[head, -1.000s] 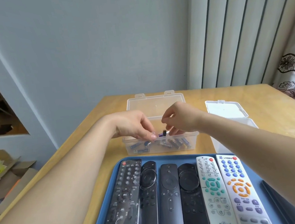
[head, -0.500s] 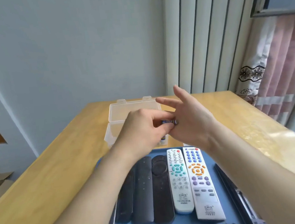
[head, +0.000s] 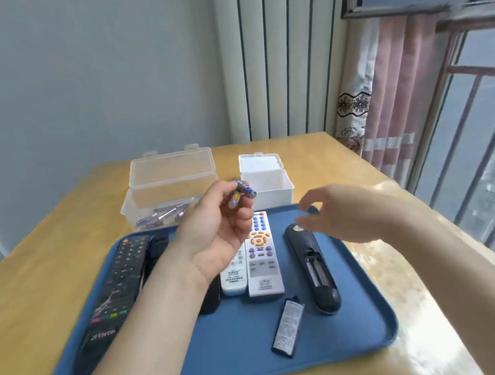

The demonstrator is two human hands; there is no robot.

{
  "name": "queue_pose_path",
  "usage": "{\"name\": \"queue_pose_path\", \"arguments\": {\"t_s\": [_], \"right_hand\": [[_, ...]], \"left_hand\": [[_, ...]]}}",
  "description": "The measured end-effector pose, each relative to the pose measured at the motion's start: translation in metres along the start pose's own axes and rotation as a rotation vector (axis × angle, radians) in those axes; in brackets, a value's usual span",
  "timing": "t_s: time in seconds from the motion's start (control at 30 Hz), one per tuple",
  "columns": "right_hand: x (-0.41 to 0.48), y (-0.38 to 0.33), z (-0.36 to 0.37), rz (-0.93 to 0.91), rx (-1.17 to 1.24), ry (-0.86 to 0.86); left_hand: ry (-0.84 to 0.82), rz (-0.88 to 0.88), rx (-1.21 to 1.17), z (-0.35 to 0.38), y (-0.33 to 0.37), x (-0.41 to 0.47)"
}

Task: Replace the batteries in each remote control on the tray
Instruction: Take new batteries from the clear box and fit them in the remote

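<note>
Pinching the purple batteries (head: 242, 189) in your left hand (head: 214, 234), right hand (head: 345, 216) loose & empty, you've got the face-down black remote (head: 322, 274) on the blue tray (head: 375, 314), bay open, lying right of the grip, long axis near-to-far, closer to the right hand.

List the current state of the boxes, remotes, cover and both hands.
Clear box: lid open, spare batteries inside.
White box: lid open.
Dark remote: face down, battery bay open.
Battery cover: off, lying on the tray.
Orange-buttoned remote: face up.
Left hand: holding batteries.
Right hand: open, holding nothing.
</note>
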State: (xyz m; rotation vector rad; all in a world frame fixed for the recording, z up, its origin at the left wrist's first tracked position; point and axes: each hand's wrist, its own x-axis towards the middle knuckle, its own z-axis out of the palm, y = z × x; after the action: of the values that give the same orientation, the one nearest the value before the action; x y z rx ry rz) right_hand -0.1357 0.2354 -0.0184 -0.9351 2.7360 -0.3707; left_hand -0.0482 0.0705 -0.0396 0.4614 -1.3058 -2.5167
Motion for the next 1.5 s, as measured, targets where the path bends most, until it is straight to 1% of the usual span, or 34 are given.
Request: {"name": "queue_pose_path", "arguments": {"t_s": [0.03, 0.1, 0.17, 0.23, 0.33, 0.43, 0.47, 0.5, 0.53, 0.57, 0.6, 0.63, 0.67, 0.73, 0.8, 0.87, 0.97, 1.03, 1.1, 1.2, 1.27, 1.33, 1.4, 1.5], "right_hand": [[-0.004, 0.004, 0.006, 0.045, -0.067, -0.024], [-0.006, 0.004, 0.021, 0.063, -0.133, -0.061], [-0.004, 0.002, 0.038, 0.044, -0.195, -0.049], [-0.001, -0.001, 0.048, 0.071, -0.219, -0.011], [0.002, 0.001, 0.049, 0.116, -0.157, 0.025], [0.003, 0.013, 0.043, 0.132, 0.006, 0.100], [0.004, 0.017, 0.041, 0.127, 0.130, 0.150], [0.004, 0.019, 0.039, 0.109, 0.325, 0.204], [0.003, 0.020, 0.038, 0.078, 0.593, 0.236], [0.001, 0.017, 0.038, 0.044, 0.911, 0.218], [-0.002, 0.013, 0.040, 0.011, 1.219, 0.143], [-0.004, 0.009, 0.042, -0.025, 1.476, 0.053], [-0.006, 0.004, 0.046, -0.047, 1.654, -0.021], [-0.007, -0.004, 0.052, -0.014, 1.834, -0.088], [-0.005, -0.008, 0.056, 0.078, 1.938, -0.122], [-0.003, -0.008, 0.058, 0.126, 2.038, -0.170], [-0.004, -0.007, 0.059, 0.087, 2.070, -0.179], [-0.005, -0.008, 0.062, 0.011, 1.999, -0.134], [-0.005, -0.009, 0.065, -0.035, 1.937, -0.083], [-0.004, -0.008, 0.065, 0.055, 1.917, -0.033], [-0.004, -0.007, 0.064, 0.143, 1.958, -0.046], [-0.004, -0.007, 0.063, 0.185, 1.991, -0.060], [-0.003, -0.008, 0.064, 0.207, 1.991, -0.034], [-0.005, -0.008, 0.064, 0.180, 1.994, 0.006]], "left_hand": [[-0.011, -0.063, -0.043, 0.003, -0.005, -0.001], [-0.034, -0.142, -0.081, 0.005, -0.011, -0.001], [-0.035, -0.156, -0.031, 0.007, -0.017, -0.001], [-0.020, -0.119, 0.057, 0.007, -0.020, -0.002], [-0.024, -0.033, 0.133, 0.004, -0.022, -0.006], [-0.049, 0.006, 0.132, -0.001, -0.026, -0.009], [-0.051, 0.011, 0.136, -0.002, -0.027, -0.010], [-0.054, 0.015, 0.139, -0.002, -0.028, -0.011], [-0.057, 0.023, 0.139, -0.001, -0.030, -0.012], [-0.056, 0.030, 0.140, 0.000, -0.033, -0.013], [-0.057, 0.041, 0.141, 0.002, -0.035, -0.014], [-0.057, 0.051, 0.148, 0.004, -0.037, -0.014], [-0.056, 0.061, 0.157, 0.005, -0.038, -0.015], [-0.047, 0.091, 0.169, 0.010, -0.040, -0.018], [-0.020, 0.135, 0.190, 0.013, -0.041, -0.021], [0.016, 0.196, 0.265, 0.015, -0.041, -0.021], [0.061, 0.326, 0.473, 0.013, -0.046, -0.019], [0.111, 0.433, 0.680, 0.012, -0.050, -0.018], [0.127, 0.510, 0.827, 0.013, -0.051, -0.020], [0.041, 0.502, 1.013, 0.014, -0.048, -0.026], [-0.051, 0.495, 1.147, 0.014, -0.044, -0.030], [-0.135, 0.500, 1.227, 0.015, -0.043, -0.033], [-0.177, 0.549, 1.278, 0.017, -0.042, -0.034], [-0.195, 0.683, 1.359, 0.018, -0.045, -0.035]]}}
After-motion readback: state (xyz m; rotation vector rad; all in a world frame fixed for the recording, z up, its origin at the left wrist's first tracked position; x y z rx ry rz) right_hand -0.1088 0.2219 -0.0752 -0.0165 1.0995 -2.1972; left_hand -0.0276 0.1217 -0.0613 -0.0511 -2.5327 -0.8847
